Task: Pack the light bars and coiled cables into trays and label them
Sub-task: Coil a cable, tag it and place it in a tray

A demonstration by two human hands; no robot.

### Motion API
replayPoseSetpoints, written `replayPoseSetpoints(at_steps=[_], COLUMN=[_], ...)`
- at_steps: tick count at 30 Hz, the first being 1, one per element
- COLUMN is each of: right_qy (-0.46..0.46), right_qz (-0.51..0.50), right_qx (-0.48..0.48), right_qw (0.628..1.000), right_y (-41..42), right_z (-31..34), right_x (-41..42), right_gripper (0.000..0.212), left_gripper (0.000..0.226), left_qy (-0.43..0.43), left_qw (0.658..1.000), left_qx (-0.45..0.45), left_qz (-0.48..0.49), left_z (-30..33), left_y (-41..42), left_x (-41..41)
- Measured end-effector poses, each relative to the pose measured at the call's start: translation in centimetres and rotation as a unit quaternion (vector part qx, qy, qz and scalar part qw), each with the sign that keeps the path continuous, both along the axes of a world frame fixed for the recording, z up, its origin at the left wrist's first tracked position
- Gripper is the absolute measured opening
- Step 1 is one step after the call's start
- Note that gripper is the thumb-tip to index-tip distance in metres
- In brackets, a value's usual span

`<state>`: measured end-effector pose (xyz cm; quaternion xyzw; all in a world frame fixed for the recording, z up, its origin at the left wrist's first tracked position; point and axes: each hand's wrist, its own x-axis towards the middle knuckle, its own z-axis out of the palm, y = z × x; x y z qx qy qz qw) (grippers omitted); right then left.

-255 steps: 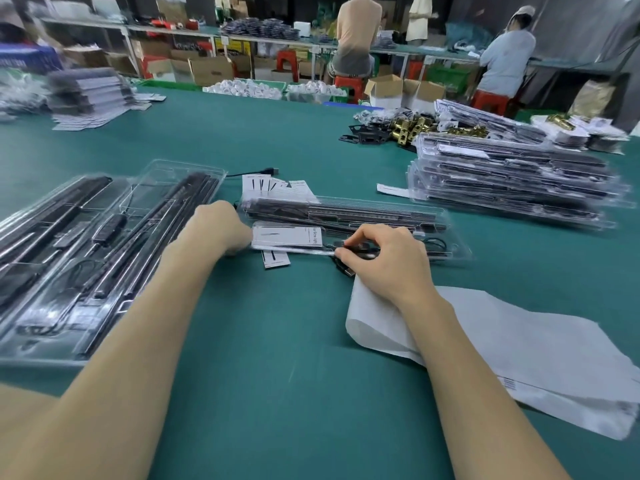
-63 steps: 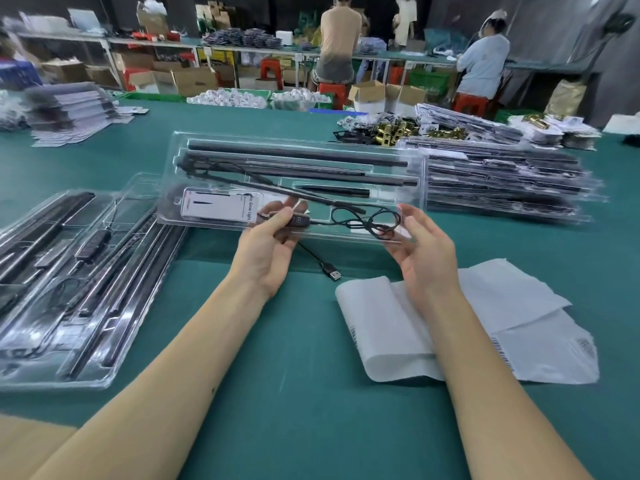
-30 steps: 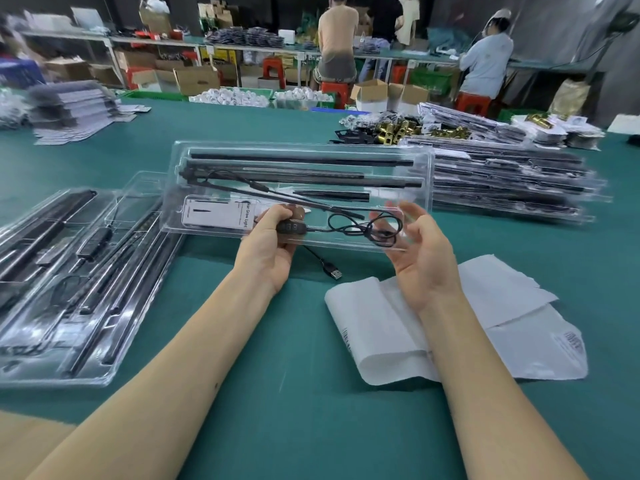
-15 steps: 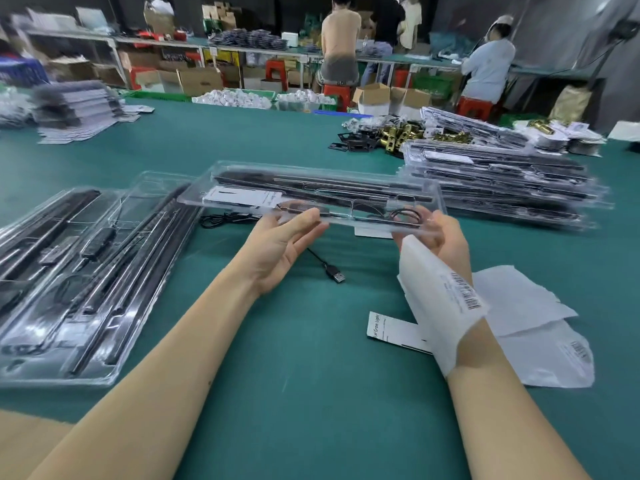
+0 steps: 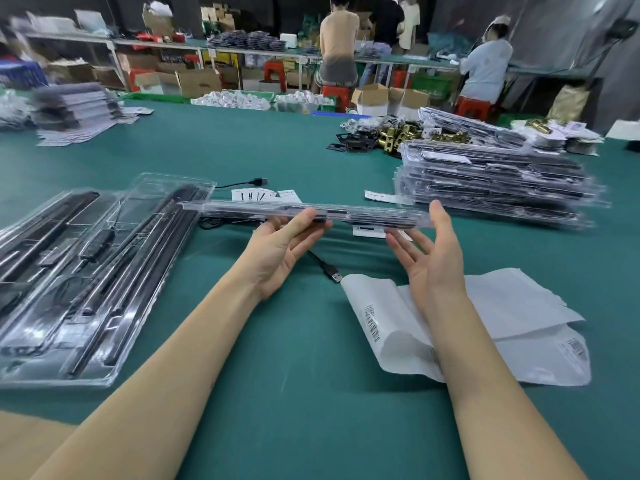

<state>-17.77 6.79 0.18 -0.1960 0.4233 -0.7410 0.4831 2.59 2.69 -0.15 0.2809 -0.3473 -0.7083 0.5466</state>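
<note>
Two bare forearms, sleeveless to the frame's edge; left hand point(image 5: 277, 252) and right hand point(image 5: 433, 258) ungloved, without rings.

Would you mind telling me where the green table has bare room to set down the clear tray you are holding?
Bare green table lies near you, between the open clear trays at left and the white label sheets at right. Another bare stretch lies far left-centre. Crowded: the stack of packed trays at right and the black USB cable under the held tray.
</note>
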Motion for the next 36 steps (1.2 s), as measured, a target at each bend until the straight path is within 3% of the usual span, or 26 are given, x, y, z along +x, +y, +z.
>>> replayPoseSetpoints(at_steps=[3, 7, 9, 14, 20, 25, 27, 29, 30, 33, 36], right_qy=[0.030, 0.045, 0.053, 0.076, 0.088, 0.112, 0.300, 0.498, 0.551, 0.602, 0.593], right_qz=[-0.010, -0.010, -0.020, -0.022, -0.023, -0.059, -0.120, -0.169, -0.154, -0.046, -0.015], right_qx=[-0.017, -0.054, -0.057, -0.071, -0.016, 0.021, 0.067, 0.025, -0.008, -0.040, -0.074], right_qw=[0.999, 0.998, 0.997, 0.994, 0.996, 0.992, 0.944, 0.850, 0.820, 0.796, 0.802], right_y=[0.0, 0.0, 0.0, -0.1, -0.5, -0.6, -0.4, 0.0, 0.2, 0.6, 0.9], right_z=[0.0, -0.3, -0.6, -0.7, -1.3, -0.9, -1.1, -0.7, -0.2, 1.6, 2.6], right_x=[-0.2, 0.1, 0.1, 0.0, -0.7, -0.6, -0.6, -0.8, -1.0, -1.6, -2.3], right_gripper=[0.035, 0.064, 0.069, 0.051, 0.032, 0.031, 0.036, 0.036, 0.033, 0.018, 0.005], left_gripper=[0.068, 0.047, 0.045, 0.037, 0.023, 0.046, 0.048, 0.045, 0.039, 0.025, 0.045], left_qy=[0.010, 0.014, 0.016, 0.020, 0.001, -0.028, -0.037, -0.040, -0.036, -0.009, -0.023], left_qw=[1.000, 1.000, 1.000, 0.999, 0.999, 0.999, 0.999, 0.998, 0.998, 0.998, 0.997], left_qx=[0.006, 0.010, 0.014, 0.033, 0.052, 0.014, 0.006, 0.005, 0.005, 0.021, 0.019], left_qz=[0.006, -0.003, 0.002, 0.006, -0.009, 0.009, 0.032, 0.047, 0.048, 0.058, 0.078], left_z=[0.0, -0.1, -0.2, -0.2, -0.4, 0.1, 0.4, 0.7, 0.9, 1.4, 1.8], left_y=[-0.1, -0.2, -0.3, -0.5, -0.4, -0.3, -0.3, -0.3, -0.4, -0.6, -0.7], left_x=[0.0, 0.2, 0.2, 0.3, 0.4, -0.1, -0.4, -0.4, -0.4, -0.2, 0.1])
